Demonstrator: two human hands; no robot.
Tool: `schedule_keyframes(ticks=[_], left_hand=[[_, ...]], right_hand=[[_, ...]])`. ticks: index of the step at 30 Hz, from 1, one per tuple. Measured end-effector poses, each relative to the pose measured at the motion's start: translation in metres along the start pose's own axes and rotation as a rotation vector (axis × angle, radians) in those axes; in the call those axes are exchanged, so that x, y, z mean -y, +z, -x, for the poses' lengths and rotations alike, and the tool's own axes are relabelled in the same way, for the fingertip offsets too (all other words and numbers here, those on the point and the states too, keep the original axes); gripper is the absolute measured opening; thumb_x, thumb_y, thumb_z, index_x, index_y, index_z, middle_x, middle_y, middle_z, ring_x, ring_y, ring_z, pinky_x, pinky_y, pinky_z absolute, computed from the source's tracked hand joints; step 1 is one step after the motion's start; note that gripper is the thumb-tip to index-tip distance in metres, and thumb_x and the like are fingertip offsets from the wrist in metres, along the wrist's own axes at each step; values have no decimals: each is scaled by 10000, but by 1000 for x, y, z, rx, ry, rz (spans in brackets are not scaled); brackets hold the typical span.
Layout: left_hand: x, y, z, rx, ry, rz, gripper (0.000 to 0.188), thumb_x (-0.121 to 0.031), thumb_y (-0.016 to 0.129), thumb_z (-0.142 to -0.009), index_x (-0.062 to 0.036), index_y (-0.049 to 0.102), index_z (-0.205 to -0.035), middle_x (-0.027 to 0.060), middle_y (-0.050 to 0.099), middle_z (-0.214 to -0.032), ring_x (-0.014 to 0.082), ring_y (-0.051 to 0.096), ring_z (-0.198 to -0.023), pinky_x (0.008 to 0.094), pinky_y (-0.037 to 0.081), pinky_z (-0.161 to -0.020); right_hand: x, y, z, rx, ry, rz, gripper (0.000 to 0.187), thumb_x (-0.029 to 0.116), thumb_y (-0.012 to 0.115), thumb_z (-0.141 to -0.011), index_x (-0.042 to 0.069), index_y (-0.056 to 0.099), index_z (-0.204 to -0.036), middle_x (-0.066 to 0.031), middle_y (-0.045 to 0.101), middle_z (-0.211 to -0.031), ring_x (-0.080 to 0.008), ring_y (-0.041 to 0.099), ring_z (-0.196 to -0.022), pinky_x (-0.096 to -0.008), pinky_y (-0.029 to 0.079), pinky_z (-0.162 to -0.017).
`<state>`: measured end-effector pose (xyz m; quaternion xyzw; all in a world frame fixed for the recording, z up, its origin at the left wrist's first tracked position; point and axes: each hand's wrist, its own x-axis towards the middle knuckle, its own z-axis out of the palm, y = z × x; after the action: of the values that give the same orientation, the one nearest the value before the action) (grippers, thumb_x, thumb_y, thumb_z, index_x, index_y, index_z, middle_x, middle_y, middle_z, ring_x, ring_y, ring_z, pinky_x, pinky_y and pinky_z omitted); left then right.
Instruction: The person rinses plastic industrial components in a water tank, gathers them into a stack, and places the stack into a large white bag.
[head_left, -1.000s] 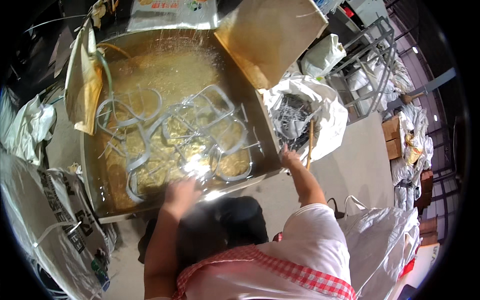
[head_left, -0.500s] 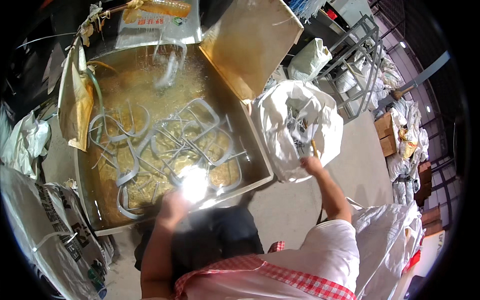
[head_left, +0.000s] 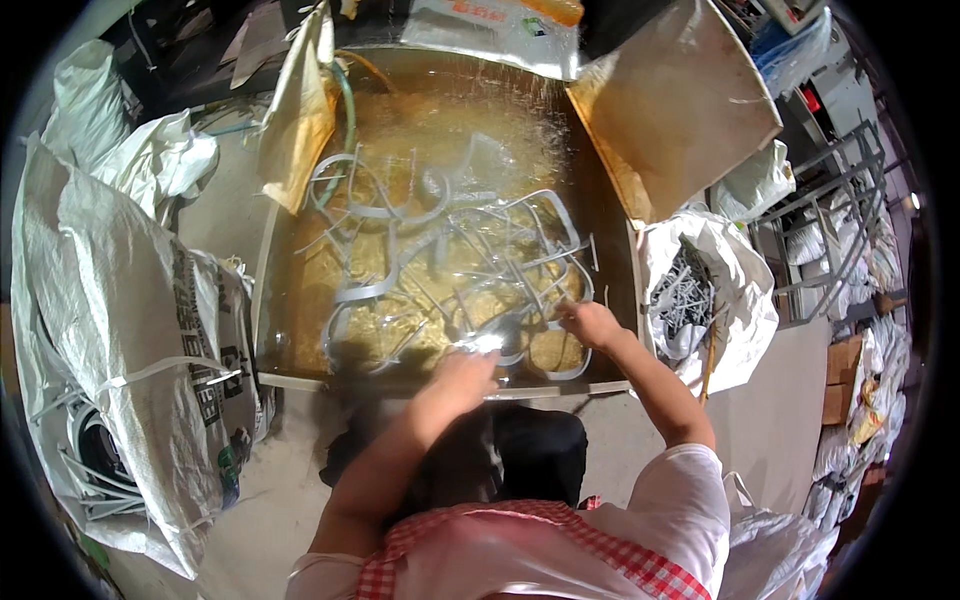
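Note:
Several grey curved plastic pieces [head_left: 370,291], with thin straight sprigs attached, lie in shallow yellowish water in a wide tub [head_left: 330,383]. At the front edge of the tub, my left hand [head_left: 465,380] is closed on a grey plastic piece [head_left: 500,335], its outline partly lost in bright glare and blur. My right hand [head_left: 592,325] reaches over the front right part of the tub. Its fingers are pinched at a grey curved piece [head_left: 572,373]; the exact contact is small and hard to see.
Right of the tub stands an open white sack [head_left: 740,340] with many small grey pieces and a stick in it. Upright boards [head_left: 680,110] flank the tub's far end, where water splashes. A large white woven bag [head_left: 150,300] stands on the left.
My right hand has left the white sack and moved left over the tub. My left hand stays near the tub's front edge. A blurred grey piece that was at the far end now lies lower. The view has swung left.

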<state>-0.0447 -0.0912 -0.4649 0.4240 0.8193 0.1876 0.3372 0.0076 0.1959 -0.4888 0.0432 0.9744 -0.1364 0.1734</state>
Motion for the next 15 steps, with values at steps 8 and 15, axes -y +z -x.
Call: schedule_keyframes(ticks=[8,15], left_hand=[[9,-14,13,-292,38,8,383,-187,623,-731,-40,497,-1061,144,588,-993,328,567,-933,438,430,-805],[14,-48,20,-716,-70,414,332,-184,586,-784,-64,518,-1085,158,591,-895,353,564,-843,416,461,-697]], right_hand=[[117,59,-118,53,-314,-205,315,158,562,-785,151,560,-1100,-175,618,-909,-346,586,-839,-424,469,-712],[201,103,-175,-117,-793,-147,590,200,694,-635,42,481,-1162,-159,520,-1143,-315,474,-1081,-393,383,-912]])
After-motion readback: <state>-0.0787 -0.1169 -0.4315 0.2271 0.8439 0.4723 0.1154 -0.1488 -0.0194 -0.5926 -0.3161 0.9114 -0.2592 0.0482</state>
